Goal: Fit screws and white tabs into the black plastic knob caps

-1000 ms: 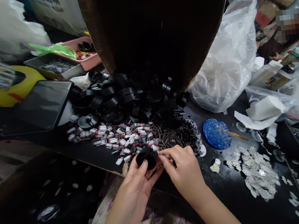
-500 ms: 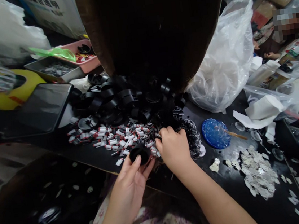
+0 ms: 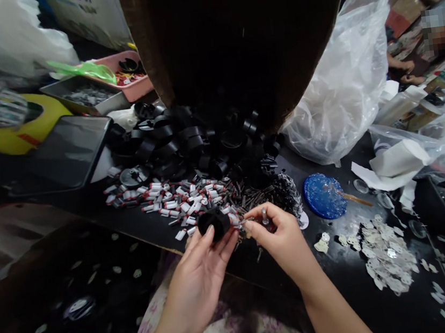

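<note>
My left hand (image 3: 202, 263) grips a black round plastic part (image 3: 214, 225), hollow like a short cup, with its fingers beneath and the thumb at the near rim. Close by, the thumb and forefinger of my right hand (image 3: 277, 235) pinch a thin spring (image 3: 249, 219), its tip pointing at a small white-and-red piece (image 3: 234, 220) by my left fingertips. A small metal pin (image 3: 265, 216) stands up among the right fingers. Behind the hands lie a heap of white-and-red small cylinders (image 3: 188, 200) and a pile of dark springs (image 3: 246, 193).
Black plastic rings (image 3: 162, 136) spill from a large dark carton (image 3: 142, 41). On the right are a blue disc (image 3: 323, 197) with a wooden stick, a pile of flat pale pieces (image 3: 390, 256) and a clear plastic bag (image 3: 342, 81). Another person's hands (image 3: 409, 70) show far right.
My right hand has drawn back from the pile towards me and slightly right, with a spring now visible in its pinch. My left hand still holds the black part.
</note>
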Demonstrator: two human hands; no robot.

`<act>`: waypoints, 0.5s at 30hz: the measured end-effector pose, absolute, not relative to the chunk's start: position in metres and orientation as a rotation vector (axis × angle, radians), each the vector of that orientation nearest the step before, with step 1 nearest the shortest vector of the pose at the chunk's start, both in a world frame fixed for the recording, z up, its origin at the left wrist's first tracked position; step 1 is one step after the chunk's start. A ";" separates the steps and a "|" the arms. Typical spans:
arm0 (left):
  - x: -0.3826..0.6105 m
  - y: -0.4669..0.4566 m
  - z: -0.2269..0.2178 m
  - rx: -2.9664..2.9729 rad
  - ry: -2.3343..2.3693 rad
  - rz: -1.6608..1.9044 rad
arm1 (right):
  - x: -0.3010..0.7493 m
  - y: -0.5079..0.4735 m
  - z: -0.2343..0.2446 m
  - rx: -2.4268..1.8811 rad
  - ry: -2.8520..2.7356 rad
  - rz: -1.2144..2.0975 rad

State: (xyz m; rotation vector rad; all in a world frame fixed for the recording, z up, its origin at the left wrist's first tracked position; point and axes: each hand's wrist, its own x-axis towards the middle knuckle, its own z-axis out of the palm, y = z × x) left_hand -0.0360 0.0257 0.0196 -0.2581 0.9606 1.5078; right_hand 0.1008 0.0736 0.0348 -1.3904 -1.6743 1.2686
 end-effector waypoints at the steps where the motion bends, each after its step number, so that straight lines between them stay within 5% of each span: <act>1: -0.034 0.026 0.021 -0.266 0.963 1.500 | 0.103 0.069 0.035 -1.372 -1.630 1.286; 8: -0.024 0.021 0.014 -0.212 0.940 1.482 | 0.110 0.059 0.035 -1.358 -1.742 0.944; 15: -0.017 0.011 0.007 0.094 0.965 1.550 | 0.114 0.054 0.039 -1.371 -1.702 0.990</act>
